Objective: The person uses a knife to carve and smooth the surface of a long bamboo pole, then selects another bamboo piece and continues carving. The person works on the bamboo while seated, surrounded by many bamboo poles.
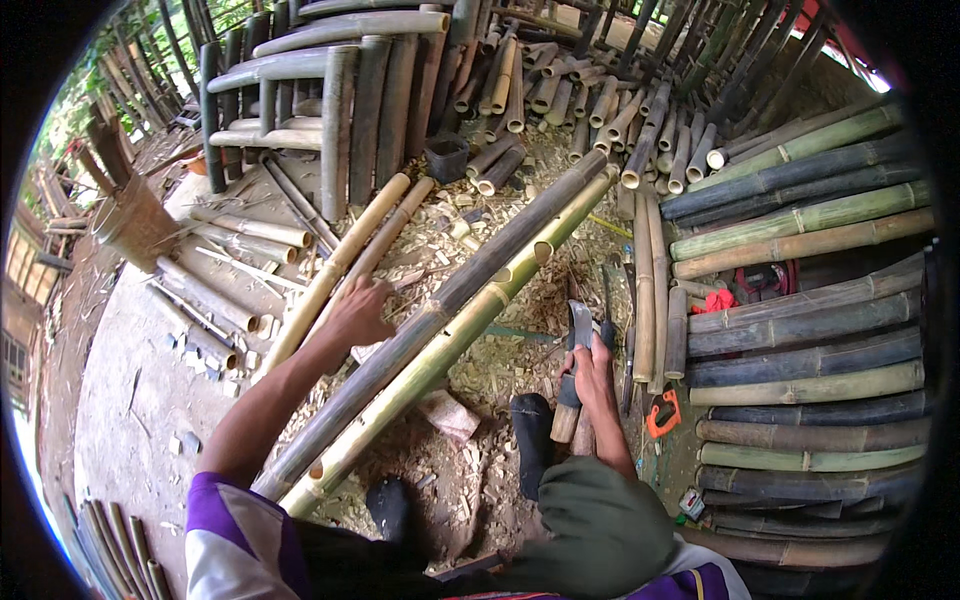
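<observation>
Two long bamboo poles lie side by side on a slant before me: a dark grey pole [400, 350] and a yellow-green pole [440, 345] with holes cut along it. My left hand [358, 314] hovers left of the dark pole, its fingers apart and loosely bent, holding nothing I can see. On the right, my right hand [594, 366] is closed around a knife with a broad grey blade [581, 322] pointing away from me. Part of its grip is hidden by the fingers. My dark-socked feet [532, 440] rest among the shavings.
Bamboo poles [810, 375] are stacked along the right, with an orange saw handle [663, 413] beside them. Cut tubes [600, 100] pile up at the back, near bamboo chair frames [340, 120]. Shorter pieces [215, 290] lie on the left. Wood chips [480, 250] cover the floor.
</observation>
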A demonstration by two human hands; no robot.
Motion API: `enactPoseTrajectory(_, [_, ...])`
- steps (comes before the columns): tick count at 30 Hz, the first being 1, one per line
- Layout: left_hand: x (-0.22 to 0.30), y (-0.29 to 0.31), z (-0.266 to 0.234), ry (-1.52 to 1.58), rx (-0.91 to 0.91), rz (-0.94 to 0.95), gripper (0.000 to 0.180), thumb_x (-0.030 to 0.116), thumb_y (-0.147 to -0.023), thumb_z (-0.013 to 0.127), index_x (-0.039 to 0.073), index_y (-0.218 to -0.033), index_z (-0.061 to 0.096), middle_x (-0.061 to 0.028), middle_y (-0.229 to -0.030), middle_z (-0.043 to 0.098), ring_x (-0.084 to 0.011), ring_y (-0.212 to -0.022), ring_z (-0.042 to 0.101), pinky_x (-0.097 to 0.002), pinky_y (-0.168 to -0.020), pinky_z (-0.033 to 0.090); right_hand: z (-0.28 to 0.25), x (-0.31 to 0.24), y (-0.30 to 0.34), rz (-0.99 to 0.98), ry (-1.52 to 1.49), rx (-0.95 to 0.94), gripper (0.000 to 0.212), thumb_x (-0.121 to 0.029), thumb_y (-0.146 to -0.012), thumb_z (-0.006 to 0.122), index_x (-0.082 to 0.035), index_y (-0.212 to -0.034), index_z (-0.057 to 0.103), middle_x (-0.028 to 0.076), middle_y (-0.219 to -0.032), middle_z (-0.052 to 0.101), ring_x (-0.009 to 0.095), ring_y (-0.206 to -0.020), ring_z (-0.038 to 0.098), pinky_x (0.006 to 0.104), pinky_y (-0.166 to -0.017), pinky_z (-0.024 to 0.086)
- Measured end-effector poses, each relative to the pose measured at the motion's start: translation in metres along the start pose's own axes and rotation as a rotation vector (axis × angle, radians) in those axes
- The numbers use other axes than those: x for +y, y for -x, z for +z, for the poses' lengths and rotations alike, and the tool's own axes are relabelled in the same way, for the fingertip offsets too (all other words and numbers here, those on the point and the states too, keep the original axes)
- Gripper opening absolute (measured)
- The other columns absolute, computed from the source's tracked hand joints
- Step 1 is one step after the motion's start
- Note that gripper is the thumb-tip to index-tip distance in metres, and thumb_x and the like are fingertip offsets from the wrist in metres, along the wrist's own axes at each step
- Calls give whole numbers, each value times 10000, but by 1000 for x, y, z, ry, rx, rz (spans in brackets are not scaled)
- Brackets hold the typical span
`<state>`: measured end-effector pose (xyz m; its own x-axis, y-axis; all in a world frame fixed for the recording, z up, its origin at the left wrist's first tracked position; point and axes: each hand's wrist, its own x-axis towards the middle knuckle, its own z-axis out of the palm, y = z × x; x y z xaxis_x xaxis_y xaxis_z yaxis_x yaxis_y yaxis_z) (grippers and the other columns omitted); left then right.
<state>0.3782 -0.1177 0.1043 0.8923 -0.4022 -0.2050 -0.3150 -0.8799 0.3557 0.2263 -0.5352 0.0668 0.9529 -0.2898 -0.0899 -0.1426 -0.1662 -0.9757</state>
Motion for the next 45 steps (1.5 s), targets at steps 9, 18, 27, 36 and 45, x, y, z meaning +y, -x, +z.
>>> enactPoseTrajectory(9, [-46,257,68,408,148,-280,807,237,-720,899,55,-1427,555,-257,-1427,535,-451,-1330,514,-485,-1144,434,28,51,-23,-69,835,-138,636,-171,-1043,535,-88,-1642,339,330,-1291,634,450,-1147,650,511,-999,505])
enactPoseTrajectory(18, [-63,411,171,496,676,-592,559,192,-881,744,76,-1406,591,-238,-1439,517,-416,-1340,514,-477,-1106,451,81,105,9,129,1125,-301,717,-120,-971,534,-13,-1636,289,372,-1481,466,528,-1314,530,567,-1061,474])
enactPoseTrajectory(27, [-98,519,199,-70,279,-765,522,262,-955,618,66,-1424,500,-218,-1391,534,-418,-1316,482,-541,-1096,356,212,60,6,668,-420,-207,796,-448,-857,857,-76,-1454,485,156,-1441,550,345,-1272,595,574,-940,559])
enactPoseTrajectory(36, [-96,495,205,-138,284,-734,427,326,-910,619,42,-1228,646,-175,-1246,583,-366,-1241,513,-520,-1039,381,228,86,-1,601,-628,-252,552,-362,-832,888,-132,-1288,678,34,-1363,667,218,-1352,520,506,-1174,261])
enactPoseTrajectory(45, [-36,510,149,120,450,-595,346,394,-921,659,85,-1078,671,-171,-993,668,-420,-1011,630,-532,-919,441,178,-56,52,249,-542,-131,511,-324,-853,875,-86,-1251,662,56,-1173,684,213,-1184,601,413,-1028,456])
